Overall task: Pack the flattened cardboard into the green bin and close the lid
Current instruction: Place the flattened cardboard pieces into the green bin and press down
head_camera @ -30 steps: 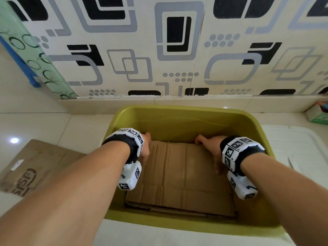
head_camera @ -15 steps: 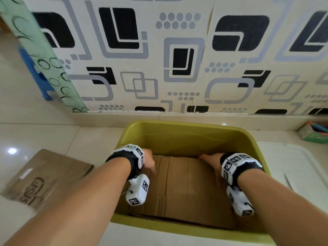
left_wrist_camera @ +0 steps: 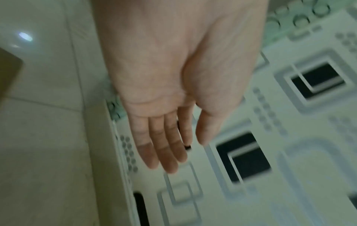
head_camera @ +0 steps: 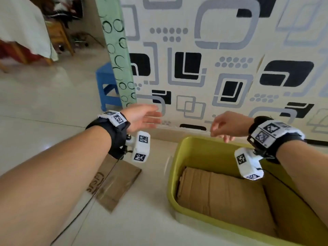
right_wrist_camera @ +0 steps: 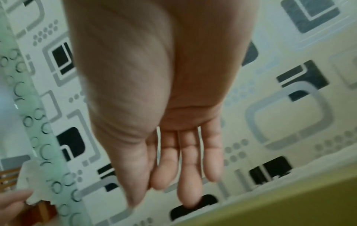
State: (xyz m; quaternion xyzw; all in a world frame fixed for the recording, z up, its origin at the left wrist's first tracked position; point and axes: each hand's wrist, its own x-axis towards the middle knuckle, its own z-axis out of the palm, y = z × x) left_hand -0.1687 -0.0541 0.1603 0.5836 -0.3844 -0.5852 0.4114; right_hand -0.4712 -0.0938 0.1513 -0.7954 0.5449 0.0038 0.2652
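The yellow-green bin (head_camera: 173, 176) stands on the floor at lower right with flattened brown cardboard (head_camera: 220, 194) lying inside it. A second flattened cardboard piece (head_camera: 117, 183) with printed lettering lies on the floor left of the bin. My left hand (head_camera: 143, 118) hovers in the air left of the bin, fingers straight, empty; the left wrist view shows its bare palm (left_wrist_camera: 173, 137). Above the bin's far rim my right hand (head_camera: 221, 126) hangs with relaxed fingers and holds nothing (right_wrist_camera: 179, 175). No lid shows in any view.
A patterned wall (head_camera: 230, 68) runs just behind the bin. A blue plastic stool (head_camera: 106, 86) and a green patterned post (head_camera: 117, 50) stand at the wall's left end. Wooden furniture (head_camera: 58, 36) sits far left. Glossy tiled floor (head_camera: 44, 103) stretches to the left.
Both hands have left the cardboard in the bin and risen into the air. The head view has swung left, so the bin now sits at lower right.
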